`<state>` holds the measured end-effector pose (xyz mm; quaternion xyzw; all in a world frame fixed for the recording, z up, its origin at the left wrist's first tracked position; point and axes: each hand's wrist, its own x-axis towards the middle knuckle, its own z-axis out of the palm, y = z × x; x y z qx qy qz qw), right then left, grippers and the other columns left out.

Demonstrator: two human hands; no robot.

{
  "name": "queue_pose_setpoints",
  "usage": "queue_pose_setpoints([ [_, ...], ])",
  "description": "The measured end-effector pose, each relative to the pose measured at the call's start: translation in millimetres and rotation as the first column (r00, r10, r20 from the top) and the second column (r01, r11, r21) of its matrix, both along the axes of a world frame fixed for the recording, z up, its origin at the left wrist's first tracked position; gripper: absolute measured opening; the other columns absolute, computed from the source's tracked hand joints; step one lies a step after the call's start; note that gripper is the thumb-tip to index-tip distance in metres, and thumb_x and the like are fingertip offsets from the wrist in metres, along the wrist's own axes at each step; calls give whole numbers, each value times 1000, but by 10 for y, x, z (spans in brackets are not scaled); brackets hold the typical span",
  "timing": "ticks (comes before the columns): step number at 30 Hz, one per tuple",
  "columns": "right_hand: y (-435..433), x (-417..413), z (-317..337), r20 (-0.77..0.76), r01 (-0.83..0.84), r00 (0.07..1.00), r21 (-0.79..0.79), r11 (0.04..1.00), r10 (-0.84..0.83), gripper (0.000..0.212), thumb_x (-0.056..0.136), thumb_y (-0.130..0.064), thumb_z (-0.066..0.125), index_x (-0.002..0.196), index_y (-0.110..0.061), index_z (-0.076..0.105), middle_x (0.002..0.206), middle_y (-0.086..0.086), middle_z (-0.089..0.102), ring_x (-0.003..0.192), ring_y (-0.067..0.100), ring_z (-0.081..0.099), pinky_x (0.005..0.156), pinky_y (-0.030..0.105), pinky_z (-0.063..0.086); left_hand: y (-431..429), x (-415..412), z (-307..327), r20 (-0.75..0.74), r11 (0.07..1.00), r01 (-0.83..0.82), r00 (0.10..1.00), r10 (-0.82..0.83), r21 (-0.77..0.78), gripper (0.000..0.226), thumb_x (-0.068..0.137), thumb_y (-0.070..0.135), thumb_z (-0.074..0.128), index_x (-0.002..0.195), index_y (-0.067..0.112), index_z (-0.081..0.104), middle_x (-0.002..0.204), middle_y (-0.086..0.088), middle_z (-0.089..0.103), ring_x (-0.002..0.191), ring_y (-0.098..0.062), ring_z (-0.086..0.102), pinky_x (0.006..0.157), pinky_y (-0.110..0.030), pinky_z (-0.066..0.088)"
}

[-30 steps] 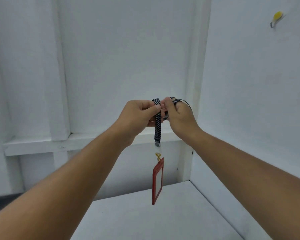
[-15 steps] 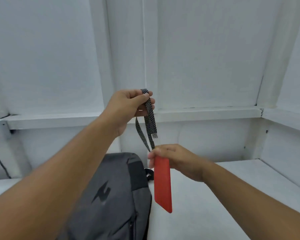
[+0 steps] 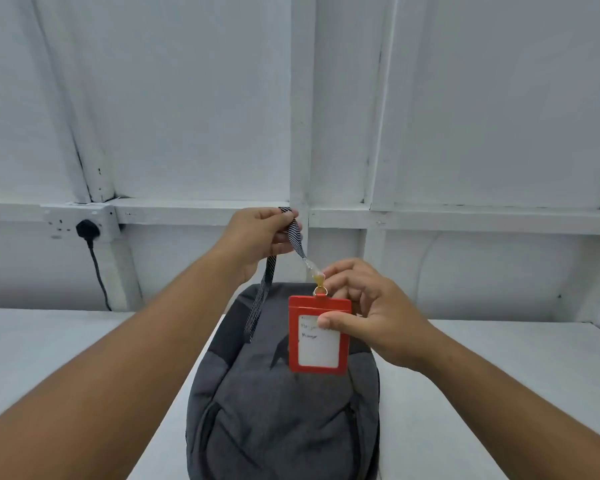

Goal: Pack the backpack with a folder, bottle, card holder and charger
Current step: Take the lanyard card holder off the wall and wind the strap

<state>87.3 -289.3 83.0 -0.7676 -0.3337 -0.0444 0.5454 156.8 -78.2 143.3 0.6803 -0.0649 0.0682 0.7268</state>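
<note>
While the card holder (image 3: pixel 317 351) hangs in the air above the backpack (image 3: pixel 278 427), nothing shows that it, or any other item, has gone inside yet. The right hand (image 3: pixel 378 317) pinches the red holder by its upper right part, thumb on the front window and fingers behind. The left hand (image 3: pixel 257 237), higher and farther, is closed round the striped lanyard (image 3: pixel 261 296), with a loop of the strap drooping down toward the bag's far left corner.

The grey backpack lies flat on the white table (image 3: pixel 499 393), its top end pointing away, directly under both hands. Its front pocket and main seam look shut from here, though the zips are too dark to read for certain. So the bag probably has to be opened before the holder can go in, and the loose lanyard will likely want gathering first.

Folder, bottle and charger are not in view; whether any is already packed cannot be told. On the far left wall a black plug (image 3: pixel 88 229) sits in a socket (image 3: pixel 80 223) with its cable (image 3: pixel 99 275) running down; it may belong to the charger, but that is a guess.
</note>
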Motion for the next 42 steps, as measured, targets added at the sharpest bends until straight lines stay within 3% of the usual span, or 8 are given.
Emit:
queue_pose_setpoints([
  [8, 54, 43, 187, 146, 61, 987, 32, 998, -65, 30, 82, -61, 62, 103, -41, 66, 141, -31, 51, 129, 12, 52, 87, 34, 59, -117, -34, -334, -116, 982, -2, 993, 25, 191, 24, 98, 28, 67, 98, 5, 76, 81, -9, 80, 62, -15, 76, 55, -20, 56],
  [14, -6, 161, 213, 57, 42, 997, 152, 987, -51, 8, 94, -36, 65, 101, -41, 66, 108, -10, 72, 102, 13, 70, 78, 38, 63, -240, -188, -482, -211, 782, 167, 976, -46, 601, 30, 101, 21, 58, 82, 4, 73, 64, -6, 74, 55, -14, 71, 50, -22, 55],
  [20, -99, 363, 292, 6, 105, 994, 65, 992, -106, 6, 96, -31, 66, 101, -35, 64, 94, -8, 73, 87, 14, 74, 73, 36, 64, -134, -412, -185, -2, 957, 69, 997, -72, 282, 54, 100, 59, 48, 86, 9, 65, 64, -10, 71, 59, -25, 71, 49, -29, 57],
  [26, -129, 491, 486, -16, 89, 996, -114, 990, -92, 14, 95, -37, 66, 103, -38, 56, 96, -8, 71, 84, 12, 74, 66, 28, 63, -179, -594, -79, 132, 793, 31, 982, -139, 608, 37, 77, 48, 82, 96, 21, 64, 78, 4, 75, 67, -9, 70, 60, -35, 63],
  [30, -73, 526, 541, -75, 51, 996, -86, 995, -57, 31, 90, -37, 72, 109, -33, 47, 95, -14, 75, 80, 15, 76, 62, 28, 62, -193, -574, -53, 70, 867, 64, 991, -114, 495, 38, 84, 21, 83, 111, 21, 57, 78, -8, 76, 66, -22, 73, 74, -51, 62],
  [34, -101, 546, 496, -247, -11, 968, 119, 993, 40, 35, 91, -43, 68, 116, -24, 52, 91, 4, 78, 73, 23, 76, 55, 30, 59, -210, -601, -84, -9, 903, 218, 973, -231, 371, 49, 93, 8, 72, 137, 19, 54, 86, -9, 77, 78, -21, 78, 64, -25, 61],
  [39, -144, 661, 284, -527, -59, 787, 456, 888, 322, 60, 96, -63, 40, 123, -14, 64, 113, 13, 74, 100, 28, 71, 89, 45, 54, -246, -548, -143, 14, 976, 209, 978, -210, 53, 17, 97, 4, 63, 114, 3, 65, 95, -14, 77, 81, -21, 77, 66, -25, 63],
  [42, -130, 667, 120, -479, -122, 763, 553, 824, 435, 53, 104, -48, 34, 123, -11, 68, 89, 8, 72, 79, 23, 68, 81, 40, 50, -251, -470, -161, 20, 972, 144, 990, -143, -185, 18, 95, 3, 65, 112, 3, 61, 93, -12, 79, 82, -26, 78, 65, -25, 63],
])
